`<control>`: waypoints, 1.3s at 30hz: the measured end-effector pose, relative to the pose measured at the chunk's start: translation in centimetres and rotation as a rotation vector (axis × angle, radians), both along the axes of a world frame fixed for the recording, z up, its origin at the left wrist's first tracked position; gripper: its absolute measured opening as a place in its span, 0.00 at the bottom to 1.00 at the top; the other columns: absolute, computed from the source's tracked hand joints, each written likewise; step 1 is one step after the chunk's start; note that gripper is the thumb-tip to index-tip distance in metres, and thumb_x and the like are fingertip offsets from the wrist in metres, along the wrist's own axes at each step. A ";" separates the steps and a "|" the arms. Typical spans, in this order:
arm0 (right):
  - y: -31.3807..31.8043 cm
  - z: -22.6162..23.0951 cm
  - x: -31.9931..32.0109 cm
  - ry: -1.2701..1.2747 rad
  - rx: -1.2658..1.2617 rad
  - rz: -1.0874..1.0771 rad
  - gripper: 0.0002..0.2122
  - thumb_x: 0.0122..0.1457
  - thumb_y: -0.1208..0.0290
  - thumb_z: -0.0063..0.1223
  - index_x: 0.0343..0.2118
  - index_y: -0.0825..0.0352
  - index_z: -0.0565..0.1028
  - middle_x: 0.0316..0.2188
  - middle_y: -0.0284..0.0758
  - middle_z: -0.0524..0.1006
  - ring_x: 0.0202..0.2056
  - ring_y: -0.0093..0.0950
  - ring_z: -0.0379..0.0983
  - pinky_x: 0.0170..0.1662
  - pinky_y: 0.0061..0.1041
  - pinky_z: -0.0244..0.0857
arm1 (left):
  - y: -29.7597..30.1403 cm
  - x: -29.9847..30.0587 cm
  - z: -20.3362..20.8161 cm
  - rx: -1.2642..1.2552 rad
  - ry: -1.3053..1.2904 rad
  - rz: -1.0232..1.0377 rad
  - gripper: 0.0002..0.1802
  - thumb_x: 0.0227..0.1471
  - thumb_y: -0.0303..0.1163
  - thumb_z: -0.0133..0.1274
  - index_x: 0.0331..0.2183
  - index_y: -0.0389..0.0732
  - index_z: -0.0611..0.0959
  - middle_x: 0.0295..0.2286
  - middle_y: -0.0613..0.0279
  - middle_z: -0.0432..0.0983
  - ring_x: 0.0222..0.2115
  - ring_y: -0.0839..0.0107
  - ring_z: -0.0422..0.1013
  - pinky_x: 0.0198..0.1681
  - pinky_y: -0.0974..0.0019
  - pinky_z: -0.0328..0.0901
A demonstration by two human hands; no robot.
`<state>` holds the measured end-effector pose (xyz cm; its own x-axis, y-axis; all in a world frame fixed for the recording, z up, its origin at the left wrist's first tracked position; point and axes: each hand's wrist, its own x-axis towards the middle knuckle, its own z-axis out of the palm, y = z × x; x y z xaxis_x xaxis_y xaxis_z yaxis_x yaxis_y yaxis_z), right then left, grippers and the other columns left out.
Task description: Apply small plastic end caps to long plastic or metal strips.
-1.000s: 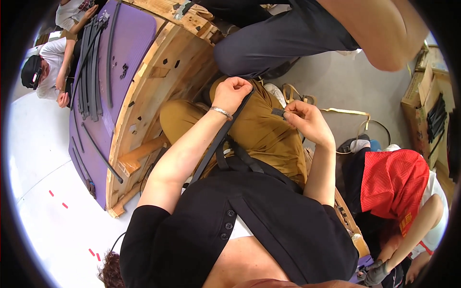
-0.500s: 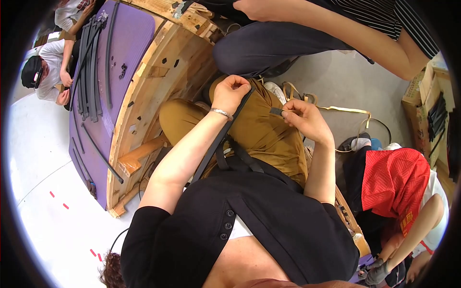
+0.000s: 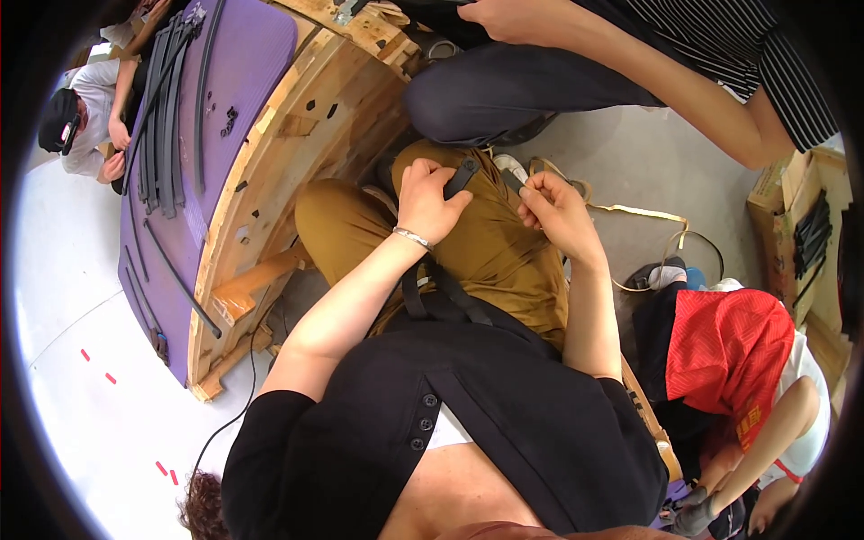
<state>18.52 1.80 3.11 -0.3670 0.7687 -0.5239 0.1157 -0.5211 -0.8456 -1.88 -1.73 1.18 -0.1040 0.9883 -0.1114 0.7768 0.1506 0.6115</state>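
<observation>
In the left hand (image 3: 432, 202), a black strip (image 3: 462, 178) is part-hidden.

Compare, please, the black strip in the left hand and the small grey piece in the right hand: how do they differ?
The black strip in the left hand slants up to the right; the grey piece in the right hand slants up to the left. The black strip shows a round mark near its tip; the grey piece shows none on its visible part. Both are dark and hand-held.
</observation>
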 end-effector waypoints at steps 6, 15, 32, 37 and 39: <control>0.6 -0.6 -2.0 -0.023 0.134 -0.093 0.10 0.53 0.71 0.50 0.34 0.72 0.70 0.26 0.29 0.73 0.27 0.15 0.65 0.32 0.15 0.59 | -0.3 0.8 0.8 -0.062 -0.071 -0.017 0.15 0.34 0.34 0.56 0.29 0.38 0.79 0.28 0.56 0.70 0.34 0.57 0.65 0.39 0.60 0.61; 0.7 -0.7 -3.2 0.000 0.009 -0.072 0.13 0.51 0.68 0.54 0.35 0.72 0.73 0.29 0.30 0.74 0.31 0.16 0.66 0.36 0.16 0.59 | -0.7 1.9 2.0 -0.145 -0.187 0.000 0.12 0.35 0.34 0.55 0.27 0.39 0.78 0.23 0.54 0.73 0.28 0.55 0.68 0.33 0.57 0.62; -0.3 3.1 -5.1 -0.085 0.300 -0.112 0.09 0.50 0.69 0.55 0.30 0.70 0.73 0.19 0.25 0.70 0.24 0.13 0.62 0.28 0.15 0.57 | -0.8 1.5 6.4 -0.227 -0.581 0.045 0.10 0.43 0.27 0.50 0.32 0.36 0.71 0.21 0.53 0.72 0.22 0.63 0.70 0.27 0.65 0.63; 0.4 6.6 -6.2 0.114 0.333 -0.089 0.09 0.50 0.69 0.56 0.30 0.68 0.72 0.18 0.22 0.68 0.21 0.11 0.59 0.23 0.13 0.53 | -1.5 0.8 11.7 0.002 -0.415 0.068 0.11 0.45 0.30 0.50 0.33 0.36 0.72 0.19 0.56 0.71 0.20 0.68 0.69 0.25 0.66 0.62; 0.4 9.1 -6.3 0.282 0.157 -0.075 0.08 0.49 0.70 0.57 0.31 0.67 0.72 0.19 0.22 0.68 0.20 0.10 0.59 0.22 0.11 0.51 | -1.6 -0.2 13.3 -0.156 -0.817 0.119 0.11 0.50 0.33 0.48 0.34 0.37 0.72 0.18 0.64 0.70 0.18 0.78 0.66 0.21 0.73 0.60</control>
<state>12.19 2.22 12.16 -0.4200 0.8624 -0.2827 -0.1687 -0.3803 -0.9094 -2.13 -3.34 14.44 -0.0336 0.9429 -0.3313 0.0725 0.3329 0.9402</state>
